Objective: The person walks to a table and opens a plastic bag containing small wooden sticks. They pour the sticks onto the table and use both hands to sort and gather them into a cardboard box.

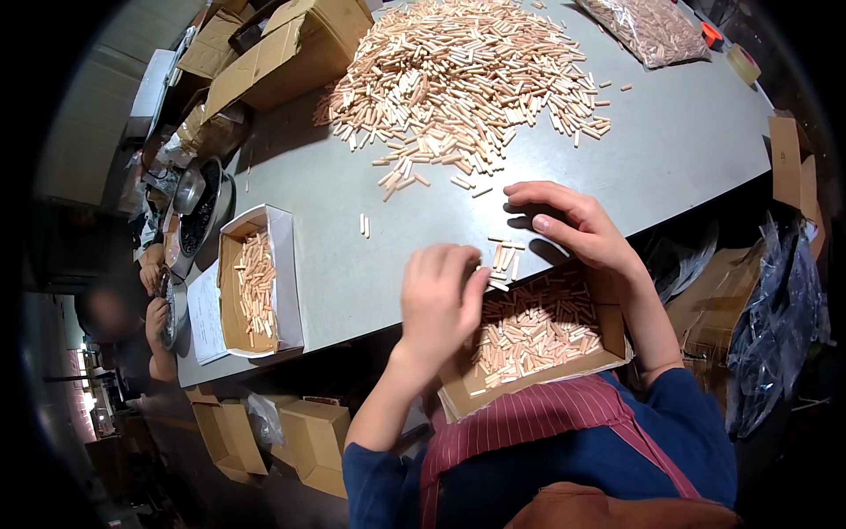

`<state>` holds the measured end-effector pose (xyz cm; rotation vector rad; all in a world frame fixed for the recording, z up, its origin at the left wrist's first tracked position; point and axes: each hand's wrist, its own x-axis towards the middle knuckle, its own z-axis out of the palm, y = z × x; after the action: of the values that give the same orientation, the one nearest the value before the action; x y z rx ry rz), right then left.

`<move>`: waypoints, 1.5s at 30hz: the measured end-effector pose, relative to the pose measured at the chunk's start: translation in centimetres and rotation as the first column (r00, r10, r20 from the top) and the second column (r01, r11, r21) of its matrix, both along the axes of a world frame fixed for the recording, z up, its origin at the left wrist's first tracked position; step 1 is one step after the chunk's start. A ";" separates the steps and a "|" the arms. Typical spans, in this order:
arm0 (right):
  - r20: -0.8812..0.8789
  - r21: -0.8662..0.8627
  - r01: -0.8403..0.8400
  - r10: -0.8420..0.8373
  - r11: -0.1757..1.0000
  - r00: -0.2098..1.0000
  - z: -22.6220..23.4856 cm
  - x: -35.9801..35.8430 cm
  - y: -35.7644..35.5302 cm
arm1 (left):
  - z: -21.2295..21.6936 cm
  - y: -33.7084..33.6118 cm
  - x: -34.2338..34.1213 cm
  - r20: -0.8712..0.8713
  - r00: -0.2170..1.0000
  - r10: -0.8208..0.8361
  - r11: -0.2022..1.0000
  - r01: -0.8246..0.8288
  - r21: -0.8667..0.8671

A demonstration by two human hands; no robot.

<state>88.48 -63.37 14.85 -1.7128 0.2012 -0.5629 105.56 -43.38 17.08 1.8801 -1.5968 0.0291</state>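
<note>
Short wooden dowels (458, 79) lie in a large heap on the grey table. Near the table's front edge, a few loose dowels (505, 258) sit between my two hands. My left hand (439, 295) curves down just left of them, thumb apart from the fingers, its fingertips partly hidden. On the right, my right hand (577, 225) hovers over the table, fingers stretched leftward, thumb spread, nothing in it. Below both hands, an open cardboard box (520, 381) filled with dowels rests against my apron, its back side at the table edge.
A second cardboard box (291, 291) of dowels stands at left beside a paper sheet (206, 317). Two dowels (364, 226) lie near it. A bag of dowels (648, 31) and a tape roll (743, 64) are far right. Another person's hands (155, 313) work at bowls left.
</note>
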 end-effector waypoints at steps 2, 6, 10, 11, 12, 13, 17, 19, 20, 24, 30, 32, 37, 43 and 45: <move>-0.005 -0.114 -0.011 0.010 0.993 1.000 0.3 -0.1 0.0 | -0.2 -1.0 -0.6 -0.016 1.000 0.024 0.999 -0.023 0.024; -0.007 -0.151 -0.022 0.021 0.988 1.000 0.5 -0.3 0.0 | -0.6 -2.0 -0.6 0.024 0.998 0.061 0.997 -0.062 0.048; 0.021 -0.098 -0.024 0.026 0.995 0.999 0.4 -0.2 -0.1 | -0.4 -2.1 -1.5 0.150 0.986 0.077 0.996 -0.082 0.031; 0.025 -0.085 -0.022 0.024 0.996 0.999 0.4 -0.2 -0.1 | -0.4 -2.2 -1.6 0.170 0.982 0.081 0.996 -0.084 0.010; 0.027 -0.081 -0.022 0.024 0.996 0.999 0.5 -0.2 -0.1 | -0.4 -2.4 -1.7 0.168 0.982 0.084 0.996 -0.088 0.016; 0.028 -0.078 -0.021 0.023 0.997 0.999 0.6 -0.3 -0.1 | -0.3 -2.6 -1.7 0.166 0.982 0.087 0.996 -0.092 0.022; 0.031 -0.035 -0.029 0.030 0.999 0.999 0.8 -0.3 0.0 | 0.4 -3.4 -2.3 0.185 0.976 0.118 0.986 -0.137 0.092; 0.030 -0.049 -0.016 0.017 0.999 0.999 0.6 -0.4 0.0 | 0.4 -3.8 -2.4 0.189 0.975 0.117 0.982 -0.142 0.124; 0.030 -0.056 -0.011 0.013 0.998 0.999 0.6 -0.4 -0.1 | 0.4 -3.9 -2.4 0.191 0.974 0.119 0.979 -0.147 0.140; 0.032 -0.095 -0.016 0.019 0.995 0.999 0.5 -0.2 -0.3 | 1.0 -3.7 -2.0 0.227 0.966 0.124 0.955 -0.178 0.236; 0.000 -0.019 0.019 -0.019 1.000 1.000 0.0 -0.3 0.2 | 1.6 -1.7 6.8 0.170 0.888 0.427 0.904 -0.425 -0.053; -0.057 -0.023 -0.023 0.021 0.999 0.998 0.4 0.0 0.4 | 1.0 0.4 10.6 -0.062 0.864 0.499 0.863 -0.502 -0.053; -0.085 -0.070 -0.103 0.097 0.992 0.992 -0.2 0.8 0.6 | -2.5 2.8 12.2 -0.509 0.818 0.267 0.946 -0.323 -0.024; -0.083 0.082 -0.191 0.198 0.978 0.977 0.2 0.1 0.4 | -1.9 1.9 5.7 -0.670 0.743 -0.008 1.000 0.014 0.004; -0.056 0.234 -0.209 0.227 0.950 0.972 0.6 -0.4 0.4 | -2.3 1.3 3.6 -0.717 0.689 -0.109 0.989 0.151 -0.005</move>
<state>88.06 -63.02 15.41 -1.5121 0.1269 -0.2931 109.21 -42.03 14.76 1.5109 -1.1585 -0.7395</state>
